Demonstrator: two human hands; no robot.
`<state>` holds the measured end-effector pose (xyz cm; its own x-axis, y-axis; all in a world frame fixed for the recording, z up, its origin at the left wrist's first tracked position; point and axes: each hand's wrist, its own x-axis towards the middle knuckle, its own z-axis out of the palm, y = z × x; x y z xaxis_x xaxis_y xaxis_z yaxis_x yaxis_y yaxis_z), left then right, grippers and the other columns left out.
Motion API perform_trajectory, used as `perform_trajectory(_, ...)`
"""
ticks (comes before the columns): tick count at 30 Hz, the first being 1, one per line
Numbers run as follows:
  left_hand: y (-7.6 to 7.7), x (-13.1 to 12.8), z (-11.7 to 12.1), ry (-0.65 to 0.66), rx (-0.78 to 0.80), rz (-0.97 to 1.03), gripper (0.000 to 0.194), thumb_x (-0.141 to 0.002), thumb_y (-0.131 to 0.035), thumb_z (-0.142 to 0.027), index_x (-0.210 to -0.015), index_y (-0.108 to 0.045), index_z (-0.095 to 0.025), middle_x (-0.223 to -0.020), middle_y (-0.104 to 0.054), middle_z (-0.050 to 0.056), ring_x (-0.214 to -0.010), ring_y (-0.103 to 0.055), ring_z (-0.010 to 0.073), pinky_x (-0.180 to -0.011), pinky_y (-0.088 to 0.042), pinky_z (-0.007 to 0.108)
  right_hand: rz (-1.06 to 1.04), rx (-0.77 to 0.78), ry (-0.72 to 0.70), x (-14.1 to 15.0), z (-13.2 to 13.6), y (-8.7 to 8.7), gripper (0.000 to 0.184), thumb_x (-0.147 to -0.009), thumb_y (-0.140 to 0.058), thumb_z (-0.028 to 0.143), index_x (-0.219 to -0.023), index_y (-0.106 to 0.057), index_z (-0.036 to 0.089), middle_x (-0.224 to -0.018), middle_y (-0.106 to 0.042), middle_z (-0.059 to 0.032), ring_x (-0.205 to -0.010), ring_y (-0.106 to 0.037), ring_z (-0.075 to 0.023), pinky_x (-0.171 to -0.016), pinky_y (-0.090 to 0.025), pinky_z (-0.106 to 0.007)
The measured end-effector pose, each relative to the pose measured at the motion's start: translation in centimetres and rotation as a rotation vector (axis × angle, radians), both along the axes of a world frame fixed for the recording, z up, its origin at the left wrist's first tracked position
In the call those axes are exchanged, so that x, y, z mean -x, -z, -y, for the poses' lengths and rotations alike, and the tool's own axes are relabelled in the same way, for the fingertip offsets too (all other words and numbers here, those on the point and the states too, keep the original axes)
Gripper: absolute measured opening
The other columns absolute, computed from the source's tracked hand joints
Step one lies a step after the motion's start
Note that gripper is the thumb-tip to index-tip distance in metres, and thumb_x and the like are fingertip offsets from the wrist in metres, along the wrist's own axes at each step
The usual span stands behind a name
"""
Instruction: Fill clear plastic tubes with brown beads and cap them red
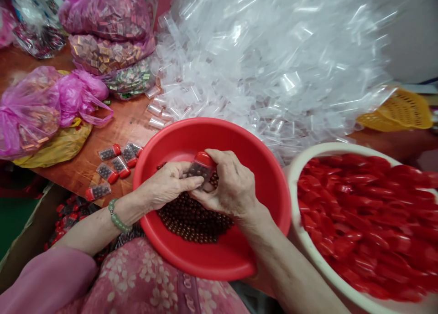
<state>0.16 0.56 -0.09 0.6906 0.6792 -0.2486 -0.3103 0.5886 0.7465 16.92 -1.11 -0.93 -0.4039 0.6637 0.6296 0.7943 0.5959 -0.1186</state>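
Observation:
Over a red plastic basin (263,168), both my hands grip one small clear container with a red cap (204,159), and dark beads show through its wall. My left hand (167,184) pinches its side between thumb and fingers. Wrapped round its other side, my right hand (232,184) has its fingers at the cap and its thumb lower down. Below them, a heap of shiny brown beads (191,223) lies in the basin. Several filled containers with red caps (120,166) rest on the table left of the basin.
Behind the basin rises a large pile of clear plastic sleeves (267,54). A white tub (296,191) full of red caps (366,223) stands at right, near a yellow basket (400,111). Pink bags (106,13) sit at left. Below the table's left edge, a box holds more filled containers (70,218).

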Motion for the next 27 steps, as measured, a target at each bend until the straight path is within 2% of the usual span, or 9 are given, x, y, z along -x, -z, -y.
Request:
perform_trajectory(3,0.1,0.0,-0.1,-0.008,0.035,0.031,0.03,-0.073,-0.081,-0.037,-0.087,-0.074,-0.011,-0.082,-0.072,0.006,-0.078,-0.064,0.012,-0.083,-0.047,0.026,-0.03,0.009,0.026,0.2,0.1,0.1,0.054,-0.081,-0.063,0.045,-0.123,-0.046,0.014,-0.092,-0.065,-0.0119,-0.079,-0.063,-0.0234,-0.067,-0.054,-0.035)
perform_trajectory(8,-0.1,-0.1,-0.5,-0.068,0.13,0.052,0.025,-0.089,-0.065,-0.034,-0.085,-0.073,-0.01,-0.081,-0.073,0.007,-0.074,-0.066,0.0132,-0.081,-0.05,0.028,-0.09,0.032,0.049,0.2,0.1,0.3,0.058,-0.08,-0.067,0.051,-0.121,-0.047,0.016,-0.096,-0.066,-0.012,-0.081,-0.064,-0.0235,-0.07,-0.054,-0.036)
perform_trajectory(10,-0.2,-0.2,-0.7,-0.092,0.181,0.047,0.03,-0.095,-0.056,-0.034,-0.082,-0.072,-0.011,-0.075,-0.071,0.006,-0.07,-0.066,0.013,-0.077,-0.051,0.027,-0.096,0.05,0.041,0.2,0.0,0.4,0.058,-0.081,-0.067,0.052,-0.122,-0.047,0.016,-0.096,-0.066,-0.0121,-0.082,-0.064,-0.0236,-0.069,-0.055,-0.036)
perform_trajectory(14,-0.5,-0.7,-0.8,-0.062,0.307,-0.036,0.053,-0.102,-0.036,-0.043,-0.073,-0.067,-0.012,-0.063,-0.066,0.006,-0.06,-0.063,0.0137,-0.066,-0.051,0.028,-0.073,0.037,-0.034,0.4,-0.1,0.9,0.059,-0.082,-0.066,0.049,-0.124,-0.044,0.015,-0.097,-0.066,-0.0133,-0.081,-0.063,-0.0237,-0.067,-0.056,-0.036)
perform_trajectory(16,-0.6,-1.2,-0.6,-0.117,0.335,-0.103,0.05,-0.101,-0.038,-0.044,-0.071,-0.065,-0.013,-0.061,-0.064,0.004,-0.055,-0.06,0.0128,-0.061,-0.05,0.027,-0.043,0.019,-0.065,0.7,0.0,1.1,0.058,-0.082,-0.064,0.047,-0.125,-0.043,0.014,-0.096,-0.066,-0.014,-0.08,-0.062,-0.0242,-0.066,-0.056,-0.037)
perform_trajectory(18,-0.7,-1.6,-0.2,-0.242,0.316,-0.155,0.038,-0.098,-0.047,-0.035,-0.07,-0.062,-0.014,-0.061,-0.063,0.0,-0.054,-0.057,0.0103,-0.059,-0.047,0.024,-0.018,-0.001,-0.067,1.0,0.1,1.2,0.057,-0.082,-0.063,0.045,-0.125,-0.043,0.012,-0.095,-0.066,-0.0146,-0.078,-0.061,-0.0243,-0.066,-0.056,-0.037)
perform_trajectory(22,-0.8,-2.1,0.4,-0.447,0.171,-0.298,0.027,-0.091,-0.052,-0.02,-0.065,-0.058,-0.016,-0.06,-0.057,-0.005,-0.058,-0.052,0.0075,-0.059,-0.042,0.02,0.009,-0.055,-0.068,1.6,0.4,1.1,0.053,-0.082,-0.061,0.041,-0.123,-0.044,0.011,-0.091,-0.066,-0.0139,-0.076,-0.06,-0.0239,-0.064,-0.054,-0.036)
perform_trajectory(24,-0.7,-2.0,0.4,-0.457,0.125,-0.337,0.027,-0.09,-0.052,-0.02,-0.064,-0.057,-0.016,-0.059,-0.056,-0.005,-0.059,-0.051,0.0077,-0.059,-0.041,0.02,0.008,-0.068,-0.063,1.7,0.5,1.1,0.053,-0.083,-0.061,0.04,-0.125,-0.043,0.012,-0.091,-0.065,-0.0127,-0.075,-0.06,-0.0235,-0.064,-0.053,-0.036)
perform_trajectory(27,-0.6,-1.6,0.1,-0.387,0.203,-0.289,0.024,-0.09,-0.051,-0.023,-0.068,-0.058,-0.017,-0.06,-0.057,-0.005,-0.056,-0.053,0.0084,-0.059,-0.043,0.022,0.002,0.006,-0.055,1.9,0.4,1.1,0.054,-0.083,-0.061,0.041,-0.126,-0.042,0.014,-0.093,-0.065,-0.0129,-0.076,-0.061,-0.0238,-0.066,-0.054,-0.037)
